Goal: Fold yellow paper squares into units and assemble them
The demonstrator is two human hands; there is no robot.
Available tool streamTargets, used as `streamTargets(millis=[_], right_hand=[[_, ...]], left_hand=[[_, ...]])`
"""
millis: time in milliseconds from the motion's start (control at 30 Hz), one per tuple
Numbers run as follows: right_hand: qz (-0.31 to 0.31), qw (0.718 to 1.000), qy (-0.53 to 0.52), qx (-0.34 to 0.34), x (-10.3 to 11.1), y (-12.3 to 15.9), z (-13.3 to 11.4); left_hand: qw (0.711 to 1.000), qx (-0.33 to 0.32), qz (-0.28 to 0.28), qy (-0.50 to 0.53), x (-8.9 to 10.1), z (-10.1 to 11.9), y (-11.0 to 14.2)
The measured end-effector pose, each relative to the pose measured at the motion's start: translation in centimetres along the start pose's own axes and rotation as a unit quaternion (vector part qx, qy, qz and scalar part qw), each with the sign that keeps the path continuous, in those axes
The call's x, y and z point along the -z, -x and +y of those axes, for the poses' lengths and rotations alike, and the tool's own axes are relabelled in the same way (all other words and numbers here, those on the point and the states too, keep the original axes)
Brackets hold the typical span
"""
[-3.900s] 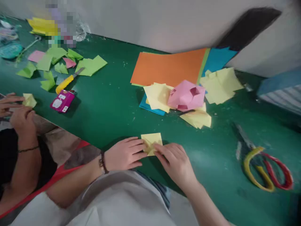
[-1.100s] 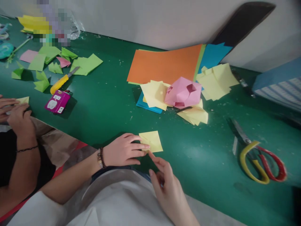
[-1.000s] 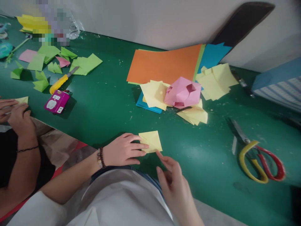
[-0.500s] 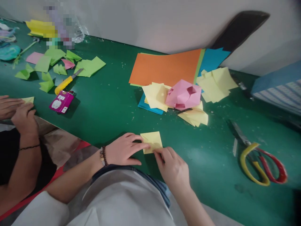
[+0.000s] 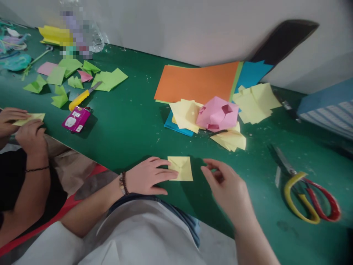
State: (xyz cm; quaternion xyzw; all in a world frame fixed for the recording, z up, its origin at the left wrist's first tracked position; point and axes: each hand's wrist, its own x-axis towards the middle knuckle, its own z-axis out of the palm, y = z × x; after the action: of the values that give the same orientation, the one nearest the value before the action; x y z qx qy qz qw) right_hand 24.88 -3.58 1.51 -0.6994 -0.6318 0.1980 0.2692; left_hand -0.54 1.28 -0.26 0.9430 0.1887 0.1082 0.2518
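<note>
A small square of pale yellow paper [image 5: 185,165] with faint crease lines lies on the green table in front of me. Resting on its left side are the fingertips of my left hand [image 5: 147,177], which is open with its fingers spread. My right hand [image 5: 230,189] hovers to the right of the paper, apart from it. Its fingers are loosely curved, with a gap between thumb and forefinger and nothing seen in them. Beyond the paper sits a pink folded paper shape [image 5: 217,113] among yellow sheets [image 5: 185,115].
Scissors [image 5: 299,184] with red and yellow handles lie at right. Orange paper [image 5: 197,82] is at the back. Leftward are a yellow utility knife [image 5: 79,99], a purple box-shaped item [image 5: 76,119] and green paper pieces [image 5: 110,79]. Another person's hands [image 5: 31,136] hold yellow paper at far left.
My right hand has let go of the paper's lower right corner and moved away to the right. My left hand stays on the paper, which has turned slightly.
</note>
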Motion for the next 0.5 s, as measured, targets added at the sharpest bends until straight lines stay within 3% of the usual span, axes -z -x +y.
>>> streamTargets(millis=[233,333,500], right_hand=[[-0.169,0.985,0.02,0.0,-1.0,-4.1,-0.2],[-0.163,0.985,0.028,0.039,-1.2,-4.9,-0.5],[-0.129,0.972,0.08,0.18,-2.0,-5.2,0.3]], left_hand=[[0.998,-0.026,0.047,-0.014,-0.3,-0.1,0.0],[0.998,-0.028,0.062,-0.014,-0.4,-0.2,-0.1],[0.997,-0.018,0.078,0.012,-0.4,-0.4,-0.2]])
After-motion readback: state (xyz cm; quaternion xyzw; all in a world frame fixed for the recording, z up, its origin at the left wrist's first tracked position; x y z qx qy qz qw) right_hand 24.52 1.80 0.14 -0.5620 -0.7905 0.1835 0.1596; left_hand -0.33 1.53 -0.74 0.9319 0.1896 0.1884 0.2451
